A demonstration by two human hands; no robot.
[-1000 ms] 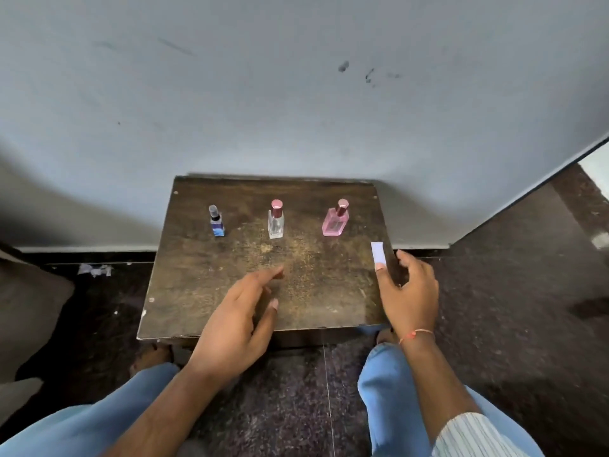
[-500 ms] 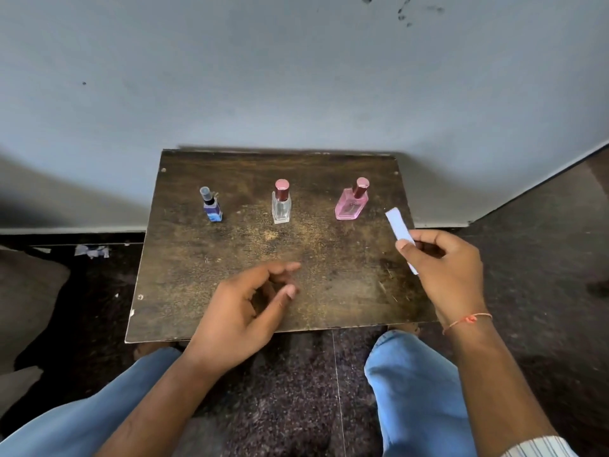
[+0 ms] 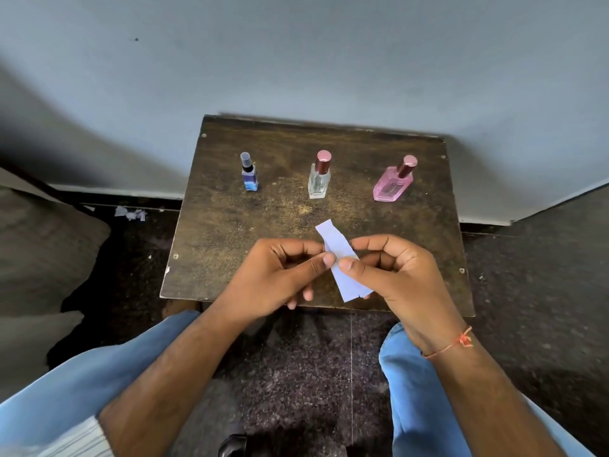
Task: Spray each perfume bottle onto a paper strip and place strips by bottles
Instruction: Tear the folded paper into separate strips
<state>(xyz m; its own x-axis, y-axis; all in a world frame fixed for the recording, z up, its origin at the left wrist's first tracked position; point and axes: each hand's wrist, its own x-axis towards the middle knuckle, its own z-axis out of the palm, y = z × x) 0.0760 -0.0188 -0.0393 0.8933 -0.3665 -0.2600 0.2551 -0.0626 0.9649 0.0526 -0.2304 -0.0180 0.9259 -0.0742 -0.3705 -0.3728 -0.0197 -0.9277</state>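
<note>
Left hand (image 3: 280,278) risen to paper strip (image 3: 342,268), right hand (image 3: 395,272) pinching too

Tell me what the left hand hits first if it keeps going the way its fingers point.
The paper strip it already pinches, then the right hand directly opposite.

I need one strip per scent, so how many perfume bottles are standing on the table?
3, in a row near the wall: blue bottle on the left, clear bottle in the middle, pink bottle on the right. None appears hidden.
</note>
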